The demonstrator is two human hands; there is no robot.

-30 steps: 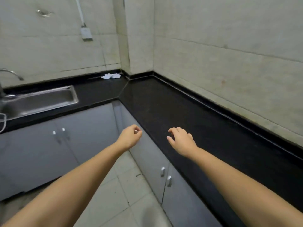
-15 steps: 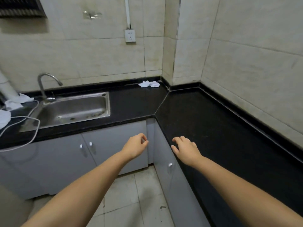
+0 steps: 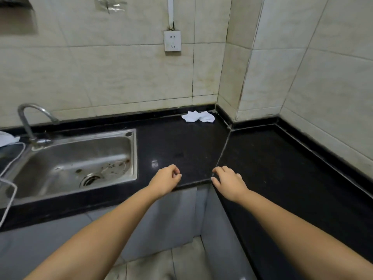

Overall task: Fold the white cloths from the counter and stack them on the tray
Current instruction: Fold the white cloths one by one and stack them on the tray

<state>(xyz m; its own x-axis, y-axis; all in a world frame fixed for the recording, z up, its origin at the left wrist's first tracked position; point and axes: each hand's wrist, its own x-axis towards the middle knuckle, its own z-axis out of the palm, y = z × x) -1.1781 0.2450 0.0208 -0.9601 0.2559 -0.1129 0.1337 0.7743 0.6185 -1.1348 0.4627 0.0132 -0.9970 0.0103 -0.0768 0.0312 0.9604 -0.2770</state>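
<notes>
A crumpled white cloth (image 3: 198, 116) lies at the back of the black counter (image 3: 181, 144), against the wall near the corner. Another white cloth (image 3: 7, 138) shows partly at the far left edge beside the tap. My left hand (image 3: 166, 179) hovers over the counter's front edge with loosely curled fingers and holds nothing. My right hand (image 3: 229, 181) hangs just right of it at the counter's inner corner, fingers relaxed and empty. Both hands are well short of the crumpled cloth. No tray is in view.
A steel sink (image 3: 78, 164) with a curved tap (image 3: 30, 122) sits in the counter at left. A white cable (image 3: 9, 184) runs across its left side. A wall socket (image 3: 172, 41) is above the counter. Grey cabinets (image 3: 171, 219) stand below.
The view has swung left and closer to the corner, bringing the sink and cloth nearer. Both hands have moved forward from over the floor to the counter's front edge.
</notes>
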